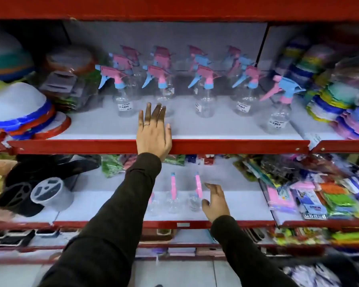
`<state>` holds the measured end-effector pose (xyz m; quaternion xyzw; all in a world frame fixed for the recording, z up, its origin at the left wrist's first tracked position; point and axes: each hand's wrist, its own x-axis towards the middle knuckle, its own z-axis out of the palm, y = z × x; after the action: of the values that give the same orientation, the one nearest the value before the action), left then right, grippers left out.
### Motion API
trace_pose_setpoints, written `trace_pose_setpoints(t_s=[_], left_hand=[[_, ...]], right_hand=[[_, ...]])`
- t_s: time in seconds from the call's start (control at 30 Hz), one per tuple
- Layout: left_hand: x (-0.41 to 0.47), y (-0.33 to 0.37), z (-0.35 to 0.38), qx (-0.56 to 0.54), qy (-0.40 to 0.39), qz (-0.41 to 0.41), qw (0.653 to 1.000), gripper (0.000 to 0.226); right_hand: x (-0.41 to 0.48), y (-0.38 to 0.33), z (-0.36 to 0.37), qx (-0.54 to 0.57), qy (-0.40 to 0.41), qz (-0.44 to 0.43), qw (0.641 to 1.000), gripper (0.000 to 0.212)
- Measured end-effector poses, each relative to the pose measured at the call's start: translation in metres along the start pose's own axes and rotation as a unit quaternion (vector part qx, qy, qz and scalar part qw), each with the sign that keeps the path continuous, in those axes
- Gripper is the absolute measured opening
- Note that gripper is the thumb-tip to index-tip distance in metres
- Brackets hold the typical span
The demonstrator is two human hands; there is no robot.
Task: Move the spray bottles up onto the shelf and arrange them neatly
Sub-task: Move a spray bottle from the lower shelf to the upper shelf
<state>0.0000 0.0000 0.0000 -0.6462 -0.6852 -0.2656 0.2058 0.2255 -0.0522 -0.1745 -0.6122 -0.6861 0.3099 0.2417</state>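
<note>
Several clear spray bottles (123,94) with pink and blue trigger heads stand in rows on the upper shelf (226,129). One bottle (279,108) stands apart at the right, nearer the front. My left hand (153,131) lies flat and open on the upper shelf's front edge, fingers pointing at the second front bottle (164,88), holding nothing. On the lower shelf (236,206) three more clear bottles (173,195) stand in a row; the left one is partly hidden by my sleeve. My right hand (215,200) is open just right of the rightmost lower bottle (196,193), not gripping it.
Stacked hats (19,108) and packed goods (66,88) crowd the upper shelf's left; stacks of colourful items (340,100) fill its right. The lower shelf holds black and grey holders (37,195) at left and packaged goods (311,195) at right.
</note>
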Motion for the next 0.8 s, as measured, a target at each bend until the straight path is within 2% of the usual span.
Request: trace_pose_setpoints(t_s=[0.1, 0.2, 0.3, 0.43, 0.57, 0.8], left_hand=[[0.002, -0.002, 0.002, 0.015, 0.007, -0.011, 1.000, 0.057], [0.002, -0.002, 0.006, 0.022, 0.004, -0.005, 1.000, 0.058], [0.003, -0.003, 0.008, 0.032, 0.009, -0.008, 0.999, 0.059], [0.003, -0.003, 0.007, 0.039, -0.002, -0.012, 0.999, 0.060], [0.003, -0.002, 0.005, 0.043, -0.013, -0.018, 0.999, 0.060], [0.000, 0.002, -0.003, 0.028, -0.023, -0.020, 0.999, 0.060]], right_hand=[[0.006, 0.003, 0.013, 0.044, -0.055, 0.073, 0.995, 0.063], [0.011, 0.001, 0.026, 0.038, -0.079, 0.112, 0.990, 0.070], [0.018, 0.001, 0.035, 0.054, -0.074, 0.129, 0.987, 0.074], [0.023, 0.004, 0.039, 0.066, -0.059, 0.143, 0.986, 0.070], [0.016, 0.004, 0.032, 0.076, -0.022, 0.119, 0.990, 0.070], [-0.012, -0.012, -0.011, 0.072, 0.053, 0.007, 0.996, 0.069]])
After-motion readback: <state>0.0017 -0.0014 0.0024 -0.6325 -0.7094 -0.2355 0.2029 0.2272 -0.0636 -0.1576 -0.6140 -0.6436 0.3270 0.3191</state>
